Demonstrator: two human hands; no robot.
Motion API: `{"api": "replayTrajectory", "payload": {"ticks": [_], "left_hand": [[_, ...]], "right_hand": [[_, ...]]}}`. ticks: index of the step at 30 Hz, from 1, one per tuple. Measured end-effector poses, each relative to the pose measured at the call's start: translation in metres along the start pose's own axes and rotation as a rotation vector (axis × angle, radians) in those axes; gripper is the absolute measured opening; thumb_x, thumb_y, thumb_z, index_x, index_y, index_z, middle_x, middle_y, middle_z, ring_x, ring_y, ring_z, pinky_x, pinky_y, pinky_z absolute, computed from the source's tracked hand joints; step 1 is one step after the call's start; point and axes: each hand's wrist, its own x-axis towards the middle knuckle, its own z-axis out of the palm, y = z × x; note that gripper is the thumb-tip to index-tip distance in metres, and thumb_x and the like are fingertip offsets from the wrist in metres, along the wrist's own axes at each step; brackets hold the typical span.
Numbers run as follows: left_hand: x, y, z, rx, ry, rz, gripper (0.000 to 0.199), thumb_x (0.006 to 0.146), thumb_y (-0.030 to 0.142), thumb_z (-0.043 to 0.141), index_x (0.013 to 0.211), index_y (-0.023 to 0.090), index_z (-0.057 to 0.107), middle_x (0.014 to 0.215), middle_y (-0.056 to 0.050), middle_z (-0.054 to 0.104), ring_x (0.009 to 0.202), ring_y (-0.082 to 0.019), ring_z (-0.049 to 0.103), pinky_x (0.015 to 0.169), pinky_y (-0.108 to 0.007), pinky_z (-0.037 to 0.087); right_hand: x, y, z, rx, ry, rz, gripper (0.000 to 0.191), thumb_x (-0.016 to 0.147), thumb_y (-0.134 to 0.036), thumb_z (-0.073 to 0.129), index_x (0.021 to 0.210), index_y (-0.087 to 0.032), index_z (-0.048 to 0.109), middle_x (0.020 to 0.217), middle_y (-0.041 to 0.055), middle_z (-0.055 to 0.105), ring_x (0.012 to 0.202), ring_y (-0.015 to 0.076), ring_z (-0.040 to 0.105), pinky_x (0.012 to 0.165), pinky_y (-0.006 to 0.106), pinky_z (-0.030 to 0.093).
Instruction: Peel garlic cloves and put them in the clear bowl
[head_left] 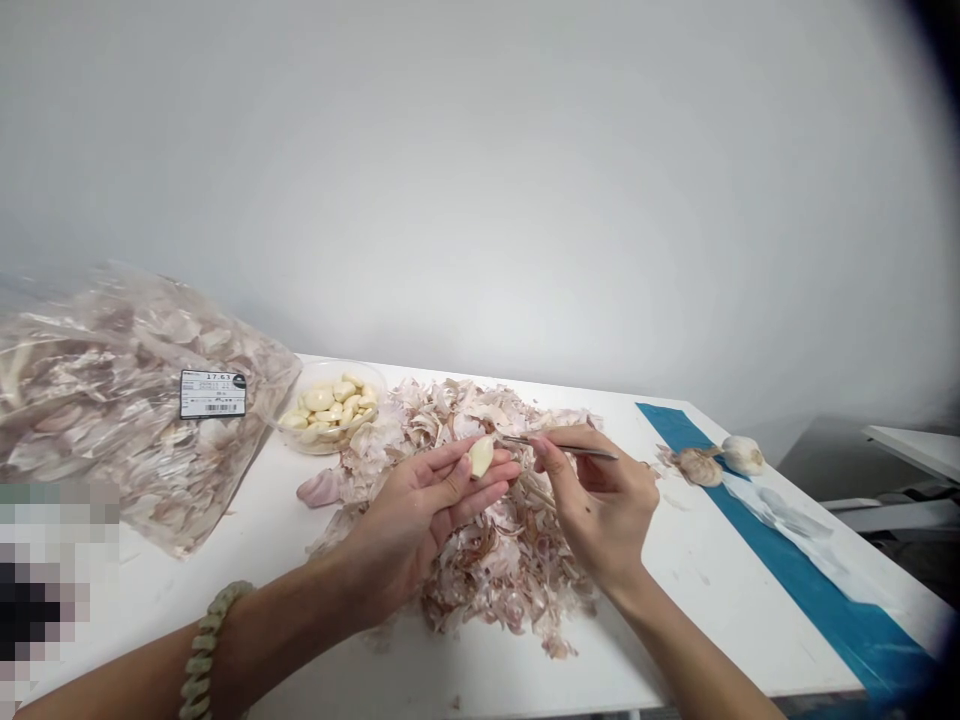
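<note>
A peeled garlic clove [481, 457] rests on the fingers of my left hand [420, 510], held there by the thumb. My right hand [600, 495] pinches a thin metal tool [559, 447], whose tip points left and reaches the top end of the clove. Beneath and around both hands spreads a heap of papery garlic skins [502, 575]. Behind my left hand, a clear round container [304, 440] holds several peeled cloves [321, 399]. A pinkish unpeeled piece [319, 488] lies at the heap's left edge.
A clear plastic bag [150, 400] full of skins, with a price label [213, 394], fills the left side. At the right, two garlic bulbs [742, 455] [697, 466] lie by a blue strip [795, 560] on the white table [720, 600]. A wall stands behind.
</note>
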Motion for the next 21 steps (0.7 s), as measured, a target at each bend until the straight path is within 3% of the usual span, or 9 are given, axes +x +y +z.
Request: {"api": "replayTrajectory", "payload": {"ticks": [8, 14, 21], "left_hand": [[-0.0031, 0.0013, 0.003, -0.066, 0.05, -0.01, 0.05, 0.088, 0.007, 0.051, 0.134, 0.005, 0.031, 0.114, -0.017, 0.066, 0.106, -0.02, 0.063, 0.09, -0.023, 0.053], [-0.0028, 0.0021, 0.0043, -0.044, 0.048, -0.007, 0.043, 0.088, 0.006, 0.052, 0.129, 0.005, 0.039, 0.11, -0.016, 0.068, 0.103, -0.019, 0.064, 0.089, -0.022, 0.054], [-0.0004, 0.0012, 0.0019, -0.004, 0.037, 0.004, 0.033, 0.087, 0.008, 0.053, 0.119, 0.006, 0.049, 0.11, -0.015, 0.068, 0.103, -0.019, 0.065, 0.092, -0.023, 0.052]], "right_hand": [[-0.0001, -0.0013, 0.0016, 0.157, -0.103, -0.055, 0.023, 0.078, -0.004, 0.06, 0.092, -0.022, 0.064, 0.085, 0.001, 0.07, 0.08, 0.0149, 0.066, 0.07, 0.032, 0.055], [-0.0004, -0.0022, 0.0001, 0.152, -0.067, -0.074, 0.023, 0.077, -0.004, 0.061, 0.091, -0.022, 0.064, 0.084, 0.0006, 0.071, 0.079, 0.0151, 0.067, 0.07, 0.031, 0.056], [0.0022, 0.0004, 0.0003, -0.006, -0.084, -0.096, 0.023, 0.077, -0.004, 0.06, 0.093, -0.02, 0.064, 0.088, 0.0025, 0.071, 0.084, 0.0159, 0.067, 0.073, 0.032, 0.055]]}}
